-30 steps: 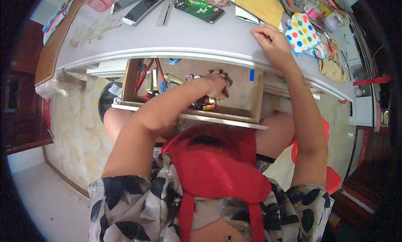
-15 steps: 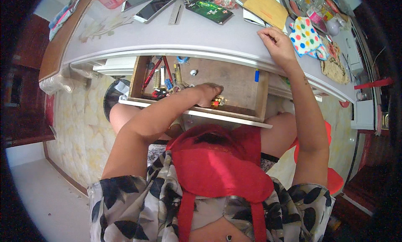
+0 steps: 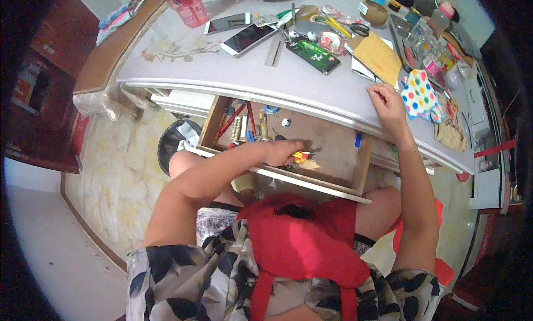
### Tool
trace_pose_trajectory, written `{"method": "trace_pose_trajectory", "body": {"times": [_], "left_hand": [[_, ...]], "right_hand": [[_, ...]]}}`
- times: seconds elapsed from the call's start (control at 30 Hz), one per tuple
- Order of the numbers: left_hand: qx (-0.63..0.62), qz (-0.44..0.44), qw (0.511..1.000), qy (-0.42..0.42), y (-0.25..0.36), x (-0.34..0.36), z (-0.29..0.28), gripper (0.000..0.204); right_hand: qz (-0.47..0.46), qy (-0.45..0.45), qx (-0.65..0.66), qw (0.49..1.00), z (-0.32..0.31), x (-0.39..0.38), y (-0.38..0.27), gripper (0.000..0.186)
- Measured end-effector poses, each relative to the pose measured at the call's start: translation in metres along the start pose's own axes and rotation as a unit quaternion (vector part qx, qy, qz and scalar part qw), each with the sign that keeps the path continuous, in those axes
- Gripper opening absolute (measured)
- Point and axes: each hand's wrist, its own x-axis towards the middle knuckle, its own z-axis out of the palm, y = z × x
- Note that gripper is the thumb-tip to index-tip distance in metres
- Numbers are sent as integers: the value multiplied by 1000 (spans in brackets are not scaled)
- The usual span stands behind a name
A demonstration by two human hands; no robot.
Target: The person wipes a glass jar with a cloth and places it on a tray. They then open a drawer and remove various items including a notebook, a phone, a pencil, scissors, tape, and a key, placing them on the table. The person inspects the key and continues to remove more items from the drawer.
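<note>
My left hand (image 3: pixel 282 153) reaches into the open wooden drawer (image 3: pixel 337 168), with its fingers closed on a small red-and-yellow thing (image 3: pixel 301 157) whose kind I cannot make out. Some small dark and metallic pieces lie partly hidden under that hand. To its left in the drawer are red pens (image 3: pixel 232 119), a gold ridged tube (image 3: pixel 236 129) and other small items. A small white ball (image 3: pixel 286 122) lies behind it. My right hand (image 3: pixel 388 105) rests on the tabletop's front edge, loosely curled with nothing visible in it, beside a polka-dot cloth (image 3: pixel 420 96).
On the table (image 3: pixel 194 66) lie two phones, a ruler (image 3: pixel 273 51), a green-and-black packet (image 3: pixel 312 53) and a brown envelope (image 3: pixel 378 58). A pink cup (image 3: pixel 186 7) stands far left. Inside the drawer's right side is a blue marker (image 3: pixel 358 139). A black bin (image 3: pixel 173 146) stands below left.
The view has shifted, showing more of the table's far side. My left hand has lifted the red-and-yellow thing slightly, so it shows more. My right hand stays at the table edge.
</note>
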Motion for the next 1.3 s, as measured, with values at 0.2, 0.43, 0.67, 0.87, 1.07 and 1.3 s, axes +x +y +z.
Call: {"method": "trace_pose_trajectory", "body": {"times": [0.2,0.43,0.67,0.87,1.07,1.3], "left_hand": [[-216,-65,973,-42,53,-59,-98,27],[-156,-8,944,290,77,-67,-232,35],[-298,-115,838,443,-19,29,-274,34],[159,-233,821,497,-1,36,-245,31],[-165,-1,960,228,51,-44,-185,27],[23,-70,995,71,-31,-50,-73,20]], "right_hand": [[6,-5,-3,1000,5,0,-2,16],[-8,4,-32,999,6,1,4,13],[-24,9,-40,999,5,3,2,11],[41,-4,-3,999,2,-1,2,14],[2,3,-19,1000,7,-2,3,16],[-32,-5,-56,998,6,0,-1,17]]}}
